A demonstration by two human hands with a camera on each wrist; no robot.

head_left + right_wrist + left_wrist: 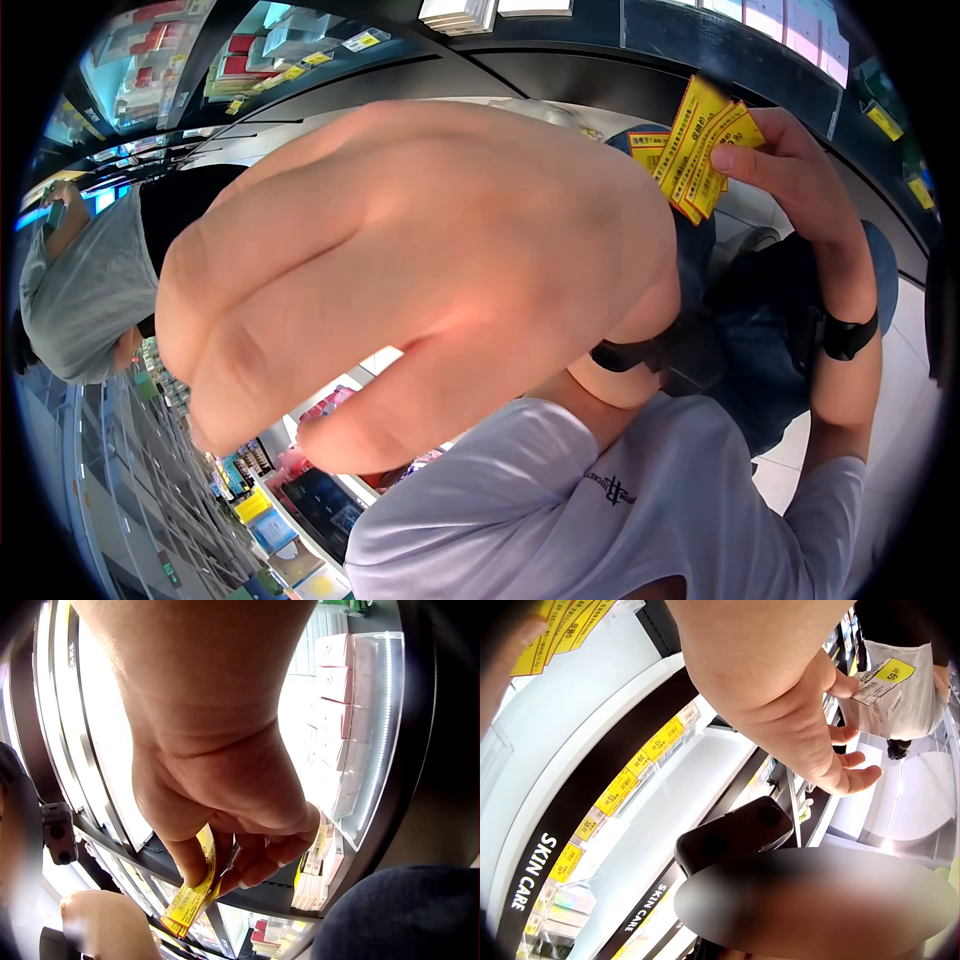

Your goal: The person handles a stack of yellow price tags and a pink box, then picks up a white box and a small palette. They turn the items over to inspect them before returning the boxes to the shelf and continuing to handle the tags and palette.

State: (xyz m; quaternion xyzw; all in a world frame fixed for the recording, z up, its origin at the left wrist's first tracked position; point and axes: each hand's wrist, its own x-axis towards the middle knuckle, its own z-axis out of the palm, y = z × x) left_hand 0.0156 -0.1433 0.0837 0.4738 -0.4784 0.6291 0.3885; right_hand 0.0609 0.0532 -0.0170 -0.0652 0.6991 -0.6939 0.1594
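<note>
In the head view my left hand (430, 260) fills the middle, close to the camera, its fingers bent and its palm side hidden. The left wrist view shows this hand (787, 712) pinching a white and yellow price label (889, 679) at its edge. My right hand (800, 180) grips a fanned bunch of yellow price labels (700, 150) between thumb and fingers. From the right wrist, the hand (225, 795) points downward, with the yellow labels (187, 900) between its thumb and fingers.
Shelves with yellow price strips (622, 784) and SKIN CARE lettering stand alongside. Pink and white boxes (335, 682) sit behind a clear divider. A person in a grey top (90, 280) is at the far left. Jeans-covered knees (397, 915) are near the shelf.
</note>
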